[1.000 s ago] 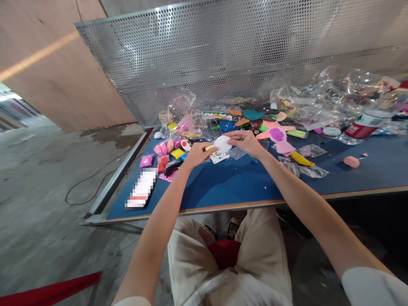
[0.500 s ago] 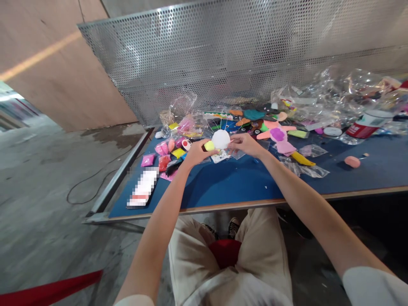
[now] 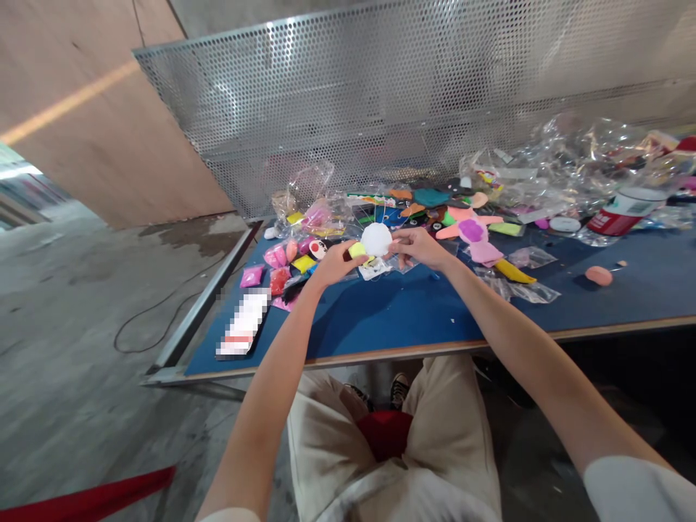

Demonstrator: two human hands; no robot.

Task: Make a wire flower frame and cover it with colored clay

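A round white ball (image 3: 376,239) is held up over the far half of the blue table. From its right side, my right hand (image 3: 420,248) grips it with closed fingers. My left hand (image 3: 333,264) is closed on a soft yellow piece (image 3: 357,250) that rests against the ball's left side. Part of the yellow piece is hidden by the fingers and the ball. Thin strands or wires show above the ball. Below it lies a small clear packet (image 3: 375,268) with something white in it.
Coloured clay packets (image 3: 280,279) lie to the left, near a pixelated phone-shaped item (image 3: 243,322). A pink and purple figure (image 3: 474,232), clear plastic bags (image 3: 587,156), a red and white tub (image 3: 625,212) and a pink lump (image 3: 599,275) lie right. A perforated metal panel (image 3: 348,94) stands behind.
The left fingers have drawn back a little from under the ball, and more of the yellow piece shows there. The right fingers have shifted slightly. Both hands stay at the same place.
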